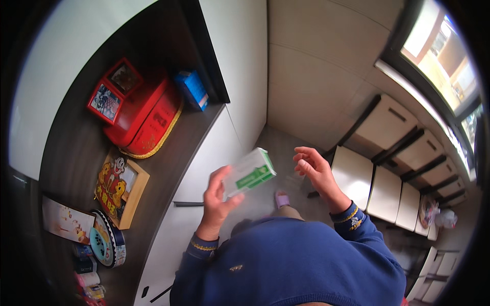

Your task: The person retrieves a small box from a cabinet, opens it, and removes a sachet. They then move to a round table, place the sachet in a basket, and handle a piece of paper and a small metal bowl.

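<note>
A white and green carton (250,172), shaped like a medicine box, is held in my left hand (217,196) in front of my body. My thumb and fingers grip its left end, and the box is slightly blurred and tilted. My right hand (315,171) hovers to the right of the box, apart from it, with its fingers loosely curled and spread and nothing in it.
On the left, a dark shelf (176,148) holds a red box (148,117), a blue box (192,90), a red photo frame (107,102), a wooden-framed picture (133,194) and a round tin (109,239). White chairs (352,173) line the right wall below a window (444,46).
</note>
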A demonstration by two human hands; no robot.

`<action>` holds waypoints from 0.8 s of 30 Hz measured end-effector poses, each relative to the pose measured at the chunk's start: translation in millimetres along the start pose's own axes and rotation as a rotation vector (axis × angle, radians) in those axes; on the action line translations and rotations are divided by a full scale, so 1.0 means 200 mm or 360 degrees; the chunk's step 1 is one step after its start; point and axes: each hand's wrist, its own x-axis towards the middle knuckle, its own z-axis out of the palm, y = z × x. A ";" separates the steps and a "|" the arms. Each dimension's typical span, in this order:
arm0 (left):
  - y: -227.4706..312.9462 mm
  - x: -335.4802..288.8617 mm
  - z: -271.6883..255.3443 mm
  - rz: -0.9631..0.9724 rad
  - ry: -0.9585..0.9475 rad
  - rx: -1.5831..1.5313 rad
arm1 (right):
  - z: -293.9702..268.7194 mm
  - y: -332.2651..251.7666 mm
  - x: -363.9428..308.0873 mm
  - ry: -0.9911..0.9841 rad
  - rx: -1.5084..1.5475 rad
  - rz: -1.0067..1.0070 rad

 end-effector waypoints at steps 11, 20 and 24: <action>0.12 0.32 0.03 0.0114 0.1130 0.0014 | 0.30 -0.32 1.42 -0.0182 -0.0615 -0.1026; -0.06 0.31 -0.01 -0.0021 0.1244 0.0279 | 0.56 -0.38 1.60 -0.0178 -0.0847 -0.1172; -0.13 0.39 -0.04 0.0079 0.1115 0.0553 | 0.45 -0.33 1.58 -0.0212 -0.0839 -0.1196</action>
